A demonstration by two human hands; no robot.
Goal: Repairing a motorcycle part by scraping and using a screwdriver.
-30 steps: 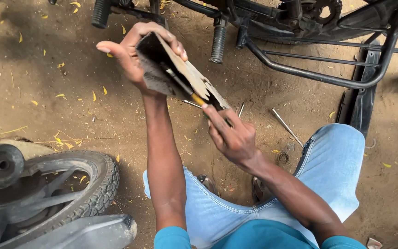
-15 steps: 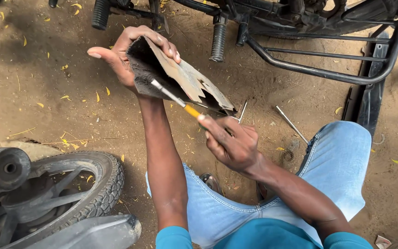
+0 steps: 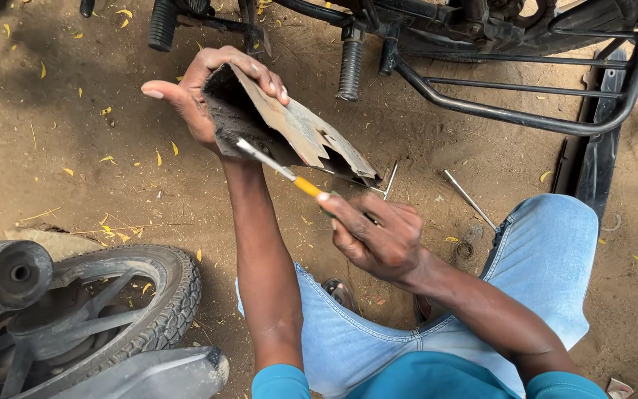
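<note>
head view: a dirty, jagged metal cover [image 3: 297, 129] is gripped at its top edge by the left hand [image 3: 204, 92], while the right hand [image 3: 378, 236], just below the cover, clenches a yellow-handled screwdriver [image 3: 282, 171] whose tip touches its dark inside. loose rods [image 3: 467, 198] lie to the cover's right; a wheel [image 3: 112, 310] lies lower left.

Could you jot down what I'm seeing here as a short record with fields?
Setting: dirt ground strewn with yellow leaves
Left hand: holds up a dirty panel, dark inner side facing the person
Right hand: grips a screwdriver with a yellow handle, tip against the panel's inner side
Ahead: black motorcycle frame with footpegs
Lower left: tyre
On the ground: metal rod
</note>
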